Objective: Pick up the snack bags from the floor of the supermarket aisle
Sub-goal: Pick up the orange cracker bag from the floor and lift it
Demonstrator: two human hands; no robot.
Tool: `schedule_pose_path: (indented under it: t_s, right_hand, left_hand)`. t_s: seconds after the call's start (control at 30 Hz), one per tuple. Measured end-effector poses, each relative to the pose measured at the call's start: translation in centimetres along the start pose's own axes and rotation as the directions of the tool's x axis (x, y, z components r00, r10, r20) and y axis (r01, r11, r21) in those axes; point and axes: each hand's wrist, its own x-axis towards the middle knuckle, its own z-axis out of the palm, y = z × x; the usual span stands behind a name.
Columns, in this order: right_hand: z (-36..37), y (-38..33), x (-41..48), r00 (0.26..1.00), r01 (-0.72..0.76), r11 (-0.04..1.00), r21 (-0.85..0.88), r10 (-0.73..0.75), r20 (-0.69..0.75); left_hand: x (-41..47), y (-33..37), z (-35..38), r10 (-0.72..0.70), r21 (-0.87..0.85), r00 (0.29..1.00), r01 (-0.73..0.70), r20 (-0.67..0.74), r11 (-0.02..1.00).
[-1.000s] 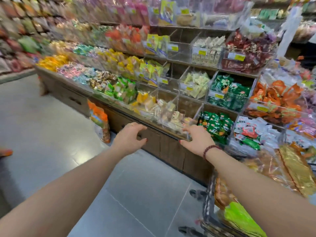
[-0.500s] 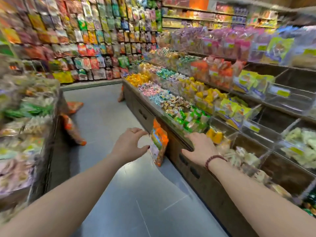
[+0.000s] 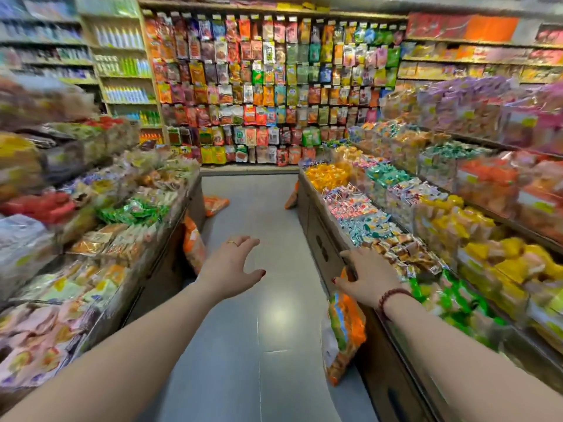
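Note:
Several orange snack bags lie along the grey aisle floor (image 3: pixel 262 345). The nearest snack bag (image 3: pixel 342 327) leans upright against the right counter's base, just below my right hand (image 3: pixel 370 280). Another orange bag (image 3: pixel 192 245) leans against the left counter. Two more sit farther down: a flat bag (image 3: pixel 214 205) on the left and a propped bag (image 3: pixel 292 197) at the right counter's far corner. My left hand (image 3: pixel 233 264) hovers over the floor with fingers spread, holding nothing. My right hand is spread open above the nearest bag's top; contact is unclear.
Low wooden counters with bins of wrapped sweets line both sides: left counter (image 3: pixel 158 269), right counter (image 3: pixel 323 248). A wall of hanging snack packs (image 3: pixel 268 86) closes the aisle's far end. The floor strip between the counters is narrow.
My view has swung left from the right-hand shelves to face down the aisle. The orange bag by the right counter now sits directly under my right hand. Both hands stay spread.

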Motion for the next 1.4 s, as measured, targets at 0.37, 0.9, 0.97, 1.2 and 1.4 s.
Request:
schedule_pose_path:
  t_s: [0.37,0.9,0.97,1.2,1.4]
  right_hand:
    - [2.7,1.0,23.4,0.989,0.149,0.985,0.084,-0.147,-0.027]
    - [8.3,-1.7,60.5,0.987,0.162,0.980,0.113,-0.162,-0.014]
    - [9.4,-1.9,65.2,0.985,0.171,0.979,0.113,-0.172,-0.006]
    - [12.4,-1.5,84.2,0.970,0.243,0.954,0.176,-0.243,-0.023]
    - [13.5,-1.9,100.0,0.956,0.287,0.937,0.197,-0.292,-0.004]
  left_hand:
    - [17.7,-8.5,2.1,-0.148,0.072,0.988,0.151,-0.050,0.986]
    - [49.3,-25.3,7.5,-0.228,-0.009,0.973,0.228,-0.019,0.974]
    - [53.0,-27.3,8.8,-0.243,0.000,0.970,0.243,-0.016,0.970]
    - [68.1,-33.8,11.2,-0.309,0.052,0.951,0.309,-0.012,0.949]
    - [80.6,-39.6,12.3,-0.381,0.067,0.924,0.381,-0.021,0.922]
